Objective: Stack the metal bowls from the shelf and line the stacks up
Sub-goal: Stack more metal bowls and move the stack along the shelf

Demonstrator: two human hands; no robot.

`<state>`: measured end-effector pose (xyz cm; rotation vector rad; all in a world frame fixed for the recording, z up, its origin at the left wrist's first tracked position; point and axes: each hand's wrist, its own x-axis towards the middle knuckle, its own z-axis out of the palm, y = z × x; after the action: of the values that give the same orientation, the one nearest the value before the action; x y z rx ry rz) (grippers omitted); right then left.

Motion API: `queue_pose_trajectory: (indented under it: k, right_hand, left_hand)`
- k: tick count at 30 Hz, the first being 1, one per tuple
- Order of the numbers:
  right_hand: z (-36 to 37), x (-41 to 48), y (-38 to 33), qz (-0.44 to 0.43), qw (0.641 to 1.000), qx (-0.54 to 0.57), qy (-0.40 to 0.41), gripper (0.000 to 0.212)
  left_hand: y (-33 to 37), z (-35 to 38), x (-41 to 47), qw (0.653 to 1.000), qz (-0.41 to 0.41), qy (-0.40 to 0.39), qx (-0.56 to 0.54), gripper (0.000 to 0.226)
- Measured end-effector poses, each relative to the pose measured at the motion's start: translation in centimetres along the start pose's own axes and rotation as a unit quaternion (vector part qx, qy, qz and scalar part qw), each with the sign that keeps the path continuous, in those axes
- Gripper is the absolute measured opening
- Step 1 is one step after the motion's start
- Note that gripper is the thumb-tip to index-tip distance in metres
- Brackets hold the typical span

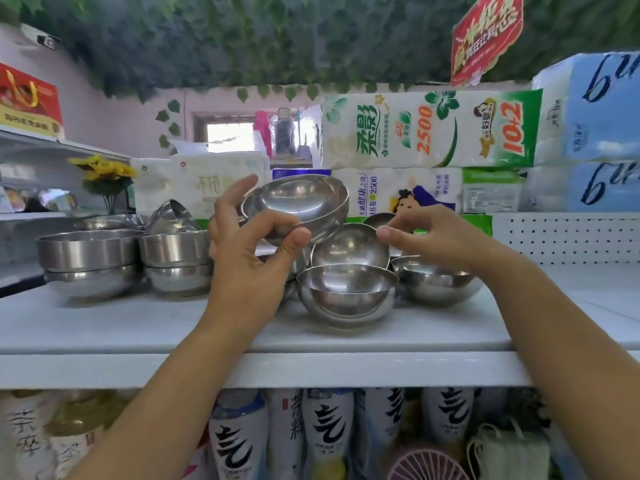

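A white shelf [104, 327] spans the view, its front edge running below both wrists, with bare surface in front of the bowls and more open room beyond the right hand. Tissue packs [429, 129] wall off the space behind both hands.

Left of the left hand [249, 237] stand two stacks of steel bowls [90, 261], each showing two bowls nested upright, with more bowls tipped behind them. Below and between the hands, a front bowl [346, 292] sits nested in another, mouths up and tilted slightly toward the viewer. A tilted bowl [349, 249] leans on edge just behind it. Under the right wrist sits another upright bowl [436, 285].

The left hand grips a raised bowl [298, 206], thumb on the near rim and fingers around the far side; it is tipped, its mouth facing up and toward the viewer.

The right hand [433, 237] pinches the tilted bowl's upper rim between thumb and fingers.
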<state>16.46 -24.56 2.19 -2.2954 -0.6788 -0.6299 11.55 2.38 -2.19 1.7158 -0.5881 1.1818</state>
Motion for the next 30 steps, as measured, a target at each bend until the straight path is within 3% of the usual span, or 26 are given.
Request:
queue_pose_trajectory:
  k: [4,9,15,22,26,30]
  right_hand:
    - [-1.4,-0.3,1.2,0.020,1.000,0.008,0.007,0.050]
    - [-2.8,-0.8,2.5,0.069,0.997,0.005,-0.015,0.047]
    - [-3.9,-1.4,3.4,0.115,0.980,-0.021,-0.162,0.071]
    - [-4.5,-1.4,4.7,0.139,0.967,0.007,-0.213,0.112]
    - [-4.3,-1.5,4.7,0.159,0.965,-0.010,-0.207,0.122]
    - [-4.3,-1.4,4.3,0.153,0.980,0.033,-0.122,0.116]
  left_hand:
    - [1.5,1.6,-1.1,0.999,0.009,-0.022,-0.042,0.015]
    - [1.4,3.2,-3.1,0.997,0.067,0.017,0.018,0.026]
    - [1.4,3.3,-3.2,0.992,0.111,0.013,0.058,0.032]
    - [1.2,3.6,-3.7,0.984,0.131,-0.017,0.116,0.033]
    - [1.5,3.7,-4.0,0.984,0.109,-0.024,0.136,0.035]
    - [1.6,3.6,-4.1,0.987,0.095,-0.023,0.130,0.031]
